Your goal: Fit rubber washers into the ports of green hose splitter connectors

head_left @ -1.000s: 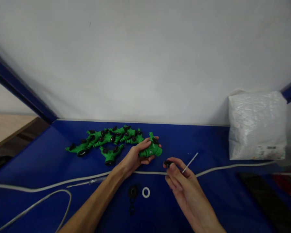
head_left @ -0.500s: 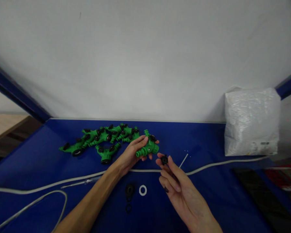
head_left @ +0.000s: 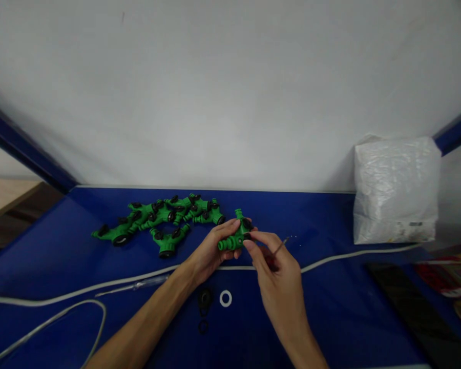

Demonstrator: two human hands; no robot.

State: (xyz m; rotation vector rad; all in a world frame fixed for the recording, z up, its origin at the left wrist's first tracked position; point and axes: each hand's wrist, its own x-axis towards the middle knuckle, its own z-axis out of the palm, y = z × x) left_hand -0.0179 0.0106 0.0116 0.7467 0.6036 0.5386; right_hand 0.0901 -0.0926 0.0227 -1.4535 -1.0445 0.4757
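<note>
My left hand (head_left: 208,254) is closed around a green Y-shaped hose splitter (head_left: 233,240) with a black valve lever (head_left: 247,224) on its upper arm. My right hand (head_left: 276,274) pinches at the splitter's right side, fingertips touching it. The small black plastic part at those fingertips is mostly hidden. A thin metal-shafted tool (head_left: 281,247) is tucked in the same hand, its reddish handle partly covered by the fingers. Below the hands lie a white ring washer (head_left: 225,298), a black round part (head_left: 205,297) and a black ring (head_left: 203,326).
Several more green splitters (head_left: 165,212) lie grouped at the back left of the blue table (head_left: 322,318). A white cable (head_left: 341,259) runs across behind my wrists. A clear-handled screwdriver (head_left: 149,282) lies left. A plastic-wrapped package (head_left: 395,189) stands back right; a dark flat object (head_left: 411,302) lies before it.
My right hand has moved left and up, bringing the small black part against the splitter. The left hand still holds the splitter, shifted slightly right.
</note>
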